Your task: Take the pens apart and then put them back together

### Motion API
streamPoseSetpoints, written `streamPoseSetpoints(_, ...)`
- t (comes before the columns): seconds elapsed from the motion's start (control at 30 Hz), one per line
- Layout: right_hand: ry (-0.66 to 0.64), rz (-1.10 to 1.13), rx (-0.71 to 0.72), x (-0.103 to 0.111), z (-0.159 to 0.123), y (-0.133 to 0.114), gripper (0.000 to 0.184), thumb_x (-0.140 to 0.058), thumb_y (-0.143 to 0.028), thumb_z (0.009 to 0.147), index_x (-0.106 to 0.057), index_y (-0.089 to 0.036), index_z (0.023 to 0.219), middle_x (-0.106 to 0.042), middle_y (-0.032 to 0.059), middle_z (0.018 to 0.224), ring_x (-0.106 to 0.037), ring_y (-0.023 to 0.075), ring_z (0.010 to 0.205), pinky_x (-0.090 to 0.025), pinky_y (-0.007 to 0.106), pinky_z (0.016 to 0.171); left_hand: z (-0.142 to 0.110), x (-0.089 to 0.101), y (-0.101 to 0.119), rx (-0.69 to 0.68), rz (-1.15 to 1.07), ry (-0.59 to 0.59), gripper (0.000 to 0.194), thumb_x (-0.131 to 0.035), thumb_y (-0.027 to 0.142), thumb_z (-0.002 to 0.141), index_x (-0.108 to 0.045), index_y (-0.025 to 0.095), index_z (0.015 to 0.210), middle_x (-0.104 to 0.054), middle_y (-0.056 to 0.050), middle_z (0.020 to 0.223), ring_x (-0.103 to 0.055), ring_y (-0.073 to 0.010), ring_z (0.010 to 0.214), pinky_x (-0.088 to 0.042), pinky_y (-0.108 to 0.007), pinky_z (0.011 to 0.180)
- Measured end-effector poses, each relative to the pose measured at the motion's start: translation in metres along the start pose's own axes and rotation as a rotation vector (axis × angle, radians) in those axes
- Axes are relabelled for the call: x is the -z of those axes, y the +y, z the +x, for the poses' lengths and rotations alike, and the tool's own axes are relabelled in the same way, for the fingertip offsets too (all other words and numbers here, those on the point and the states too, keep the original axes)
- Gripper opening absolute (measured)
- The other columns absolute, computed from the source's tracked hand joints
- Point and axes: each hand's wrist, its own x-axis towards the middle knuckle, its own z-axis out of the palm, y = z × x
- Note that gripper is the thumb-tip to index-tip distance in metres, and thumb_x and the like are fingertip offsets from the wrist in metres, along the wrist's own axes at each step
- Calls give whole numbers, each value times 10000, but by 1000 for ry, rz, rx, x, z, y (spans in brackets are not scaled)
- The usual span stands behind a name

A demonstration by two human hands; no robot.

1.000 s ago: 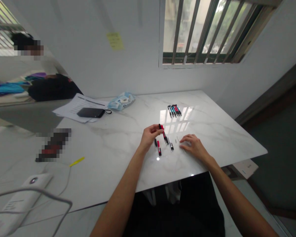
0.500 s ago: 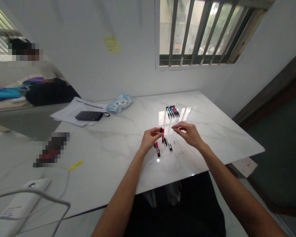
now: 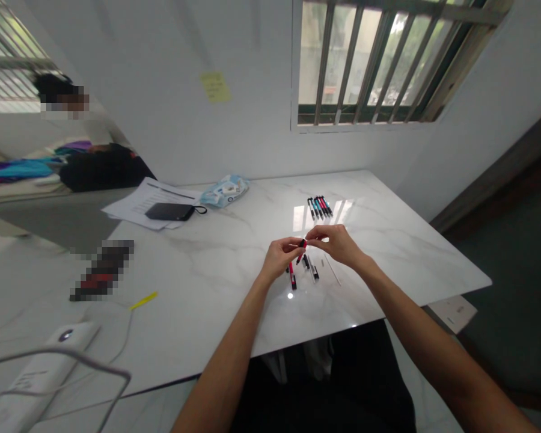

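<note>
My left hand (image 3: 278,257) is closed on a red and black pen barrel (image 3: 300,255), held tilted just above the table. My right hand (image 3: 337,242) has come up against the top of that barrel with thumb and forefinger pinched. Whatever sits in that pinch is too small to make out. Below the hands lie a red and black pen piece (image 3: 293,276), black and clear pen parts (image 3: 315,272), a tiny spring-like piece (image 3: 322,263) and a thin white refill (image 3: 332,270). Beyond them several assembled pens (image 3: 320,207) lie side by side.
The marbled white table (image 3: 216,270) carries papers (image 3: 130,204), a black pouch-like case (image 3: 169,211) and a blue wipes pack (image 3: 225,190) at the back left. A yellow strip (image 3: 143,300) and a white power strip (image 3: 45,373) are nearer left. Another person sits far left.
My right hand has moved left from the gap beside the barrel to meet its top end. The barrel in my left hand has tilted from near upright. The view has shifted slightly.
</note>
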Motion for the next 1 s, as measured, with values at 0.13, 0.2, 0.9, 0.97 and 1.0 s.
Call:
streamPoseSetpoints(0.13, -5, 24, -3, 1, -3, 2, 163, -726, -369, 919, -793, -254, 1013, -796, 17, 895, -747, 180, 819, -611, 325, 795, 0, 0, -1, 6, -6, 7, 314, -855, 316, 719, -792, 132, 965, -799, -82, 900, -740, -194, 784, -590, -302, 770)
streamPoseSetpoints(0.2, 52, 31, -28, 2, -8, 6, 235, -708, -393, 930, -768, -254, 1110, -789, 23, 905, -743, 183, 830, -614, 337, 801, 1, 0, -1, 0, -9, 14, 311, -857, 314, 720, -793, 137, 968, -801, -85, 925, -743, -194, 800, -594, -305, 782)
streamPoseSetpoints(0.9, 287, -288, -311, 26, -78, 77, 220, -584, -359, 952, -725, -189, 950, -730, 69, 877, -629, 216, 781, -497, 370, 782, 1, 1, -4, 16, 33, 35, 308, -848, 303, 734, -791, 148, 994, -793, -82, 947, -737, -181, 811, -591, -288, 762)
streamPoseSetpoints(0.97, 328, -42, -296, 22, -64, 63, 304, -624, -429, 933, -727, -185, 1080, -720, 42, 851, -608, 173, 699, -490, 324, 687, 1, 1, -3, 19, 36, 33, 310, -852, 306, 729, -791, 145, 987, -793, -82, 944, -737, -183, 809, -588, -284, 760)
streamPoseSetpoints(1.0, 310, 86, -267, 20, -56, 54, 372, -652, -455, 915, -716, -182, 1158, -709, 30, 830, -591, 157, 667, -480, 304, 642, 1, 1, -3, 20, 37, 31, 312, -854, 307, 727, -791, 143, 984, -794, -82, 942, -737, -184, 806, -588, -284, 762)
